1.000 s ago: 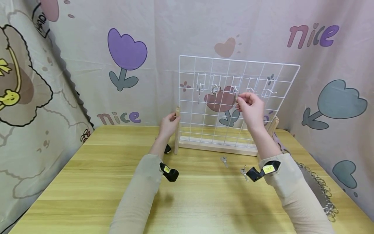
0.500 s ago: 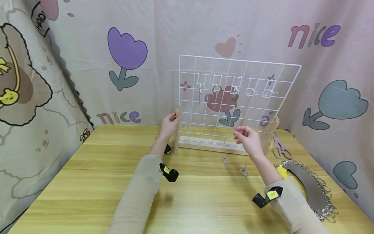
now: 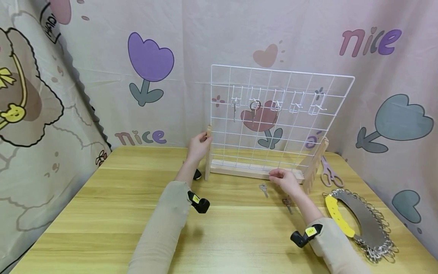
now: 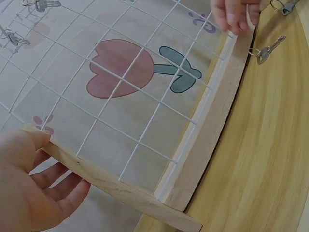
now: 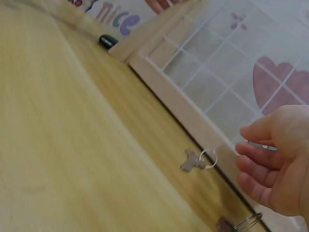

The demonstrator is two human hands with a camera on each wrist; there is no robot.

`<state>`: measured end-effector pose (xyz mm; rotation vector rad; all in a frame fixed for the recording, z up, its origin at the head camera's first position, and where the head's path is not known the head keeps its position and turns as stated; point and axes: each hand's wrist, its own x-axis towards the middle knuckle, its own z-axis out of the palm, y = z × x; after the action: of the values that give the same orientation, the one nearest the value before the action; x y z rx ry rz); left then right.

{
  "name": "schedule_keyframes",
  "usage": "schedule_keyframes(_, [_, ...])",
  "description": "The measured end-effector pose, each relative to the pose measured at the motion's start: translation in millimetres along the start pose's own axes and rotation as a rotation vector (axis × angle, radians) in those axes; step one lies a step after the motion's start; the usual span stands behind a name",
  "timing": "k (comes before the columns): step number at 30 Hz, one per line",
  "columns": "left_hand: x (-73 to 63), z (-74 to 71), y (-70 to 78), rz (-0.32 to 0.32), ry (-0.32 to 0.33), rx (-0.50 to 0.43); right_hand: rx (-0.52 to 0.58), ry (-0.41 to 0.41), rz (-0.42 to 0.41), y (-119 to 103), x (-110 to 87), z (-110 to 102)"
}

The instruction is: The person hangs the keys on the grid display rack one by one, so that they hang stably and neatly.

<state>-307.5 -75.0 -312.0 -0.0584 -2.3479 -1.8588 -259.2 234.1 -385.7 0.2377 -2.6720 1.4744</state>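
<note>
My left hand (image 3: 199, 146) pinches the left wooden post (image 4: 111, 186) of a white wire grid rack (image 3: 301, 130), thumb on one side and fingertips on the other. In the head view my right hand (image 3: 286, 181) hangs low in front of the rack's wooden base (image 3: 239, 170), fingers loosely bent and nothing between them. Beside its fingertips lies a key (image 5: 191, 161) with a ring. A second key (image 3: 287, 205) lies under the right forearm. From the rack's hooks hang a key on the left (image 3: 234, 110), a ringed key (image 3: 254, 110) and a third key (image 3: 278, 108).
Two hooks (image 3: 316, 108) on the right of the grid carry no keys. Purple-grey scissors (image 3: 331, 174) lie at the back right. Nearer stands a grey and yellow piece (image 3: 369, 220) edged with several metal rings. A small black object (image 3: 197, 174) lies behind my left wrist.
My right hand has let go of the key on the third hook and moved down to the rack's base by the table keys. My left hand stays on the post.
</note>
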Motion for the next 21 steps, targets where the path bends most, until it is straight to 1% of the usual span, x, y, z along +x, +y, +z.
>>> schedule_keyframes(5, [1.4, 0.1, -1.3, -0.001, 0.005, 0.004, -0.059, -0.055, -0.008, 12.3, 3.5, 5.0])
schedule_keyframes(9, [2.0, 0.2, -1.3, -0.001, 0.002, 0.004, -0.099, -0.076, -0.009, 15.1, 5.6, 7.8])
schedule_keyframes(13, [1.6, -0.2, -0.4, -0.011, -0.006, -0.001, -0.125, -0.083, -0.002, 14.0, 7.2, 11.3])
schedule_keyframes(15, [1.0, -0.5, 0.2, -0.015, -0.007, -0.002, -0.120, -0.086, 0.004, 13.7, 7.4, 13.6])
schedule_keyframes(18, [0.0, -0.5, 1.1, -0.006, -0.004, 0.000, -0.114, -0.080, 0.014, 13.3, 8.0, 17.0])
schedule_keyframes(21, [-1.3, -0.1, 1.8, 0.010, 0.009, 0.021, -0.158, -0.073, 0.007, 11.9, 8.1, 18.9])
